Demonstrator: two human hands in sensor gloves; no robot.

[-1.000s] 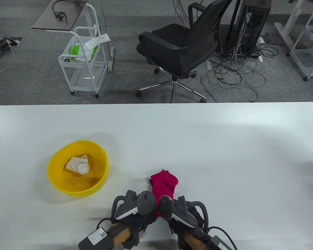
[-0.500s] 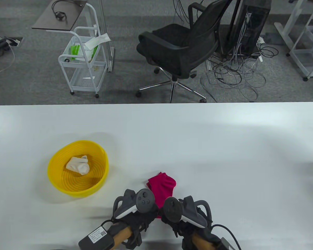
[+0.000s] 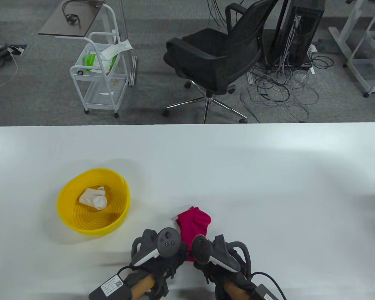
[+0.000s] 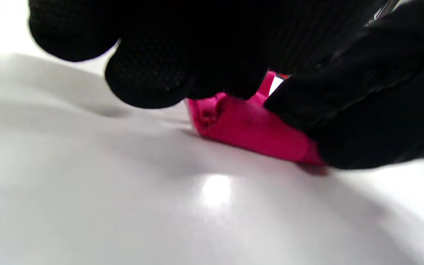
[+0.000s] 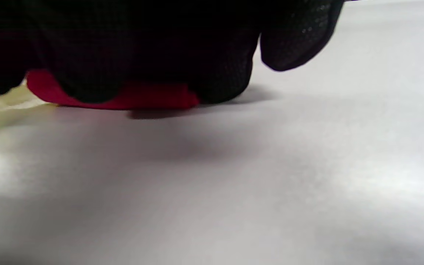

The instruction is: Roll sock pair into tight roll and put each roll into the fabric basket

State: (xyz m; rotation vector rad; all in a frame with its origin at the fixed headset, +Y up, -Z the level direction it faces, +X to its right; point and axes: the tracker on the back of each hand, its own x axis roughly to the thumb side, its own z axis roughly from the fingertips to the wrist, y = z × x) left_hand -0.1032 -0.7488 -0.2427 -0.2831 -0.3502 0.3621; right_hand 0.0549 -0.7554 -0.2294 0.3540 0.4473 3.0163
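A magenta sock pair [image 3: 193,223] lies on the white table [image 3: 268,175] near its front edge, far end flat, near end hidden under both hands. My left hand [image 3: 172,259] and right hand [image 3: 206,262] sit side by side on that near end. The left wrist view shows curled black fingers [image 4: 149,84] gripping a rolled fold of the magenta sock pair [image 4: 248,129]. In the right wrist view, curled fingers [image 5: 219,81] press down over the magenta sock pair [image 5: 134,97]. A yellow basket [image 3: 65,206] to the left holds a white sock roll [image 3: 93,198].
Beyond the table's far edge stand a black office chair [image 3: 215,59], a white wire cart [image 3: 100,75] and a tangle of cables [image 3: 281,87] on the grey floor. Trackers [image 3: 167,242] ride on the backs of both hands.
The sock's far end has been drawn a little toward me and shows shorter. Both hands have shifted slightly, staying on the near end.
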